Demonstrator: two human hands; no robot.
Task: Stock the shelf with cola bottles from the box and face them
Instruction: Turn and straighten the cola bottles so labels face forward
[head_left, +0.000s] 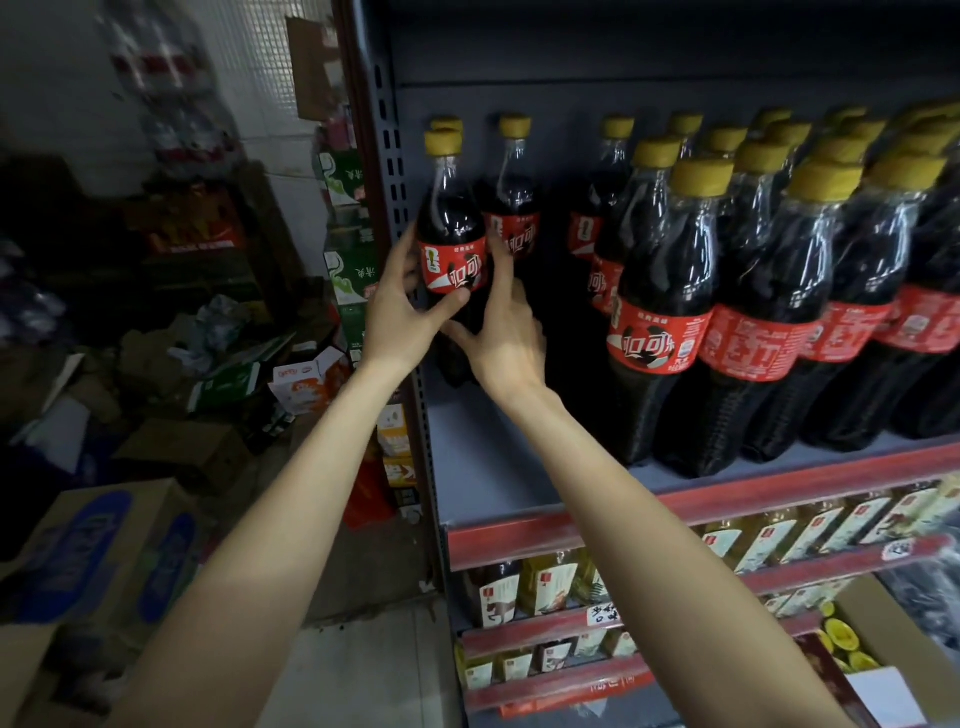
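A cola bottle (451, 228) with a yellow cap and red label stands at the left end of the grey shelf (488, 467). My left hand (397, 306) grips its left side, thumb curled across the label's lower edge. My right hand (506, 332) holds its right side, fingers reaching up along the label. More cola bottles stand behind it (511, 208), and several rows (670, 291) fill the shelf's right part. An open cardboard box (872, 639) at the lower right shows yellow caps inside.
The shelf's perforated upright (389, 156) stands just left of the held bottle. Bare shelf floor lies between the held bottle and the right-hand rows. Lower shelves carry oil bottles (550, 577). Cardboard boxes (104, 551) and clutter cover the floor to the left.
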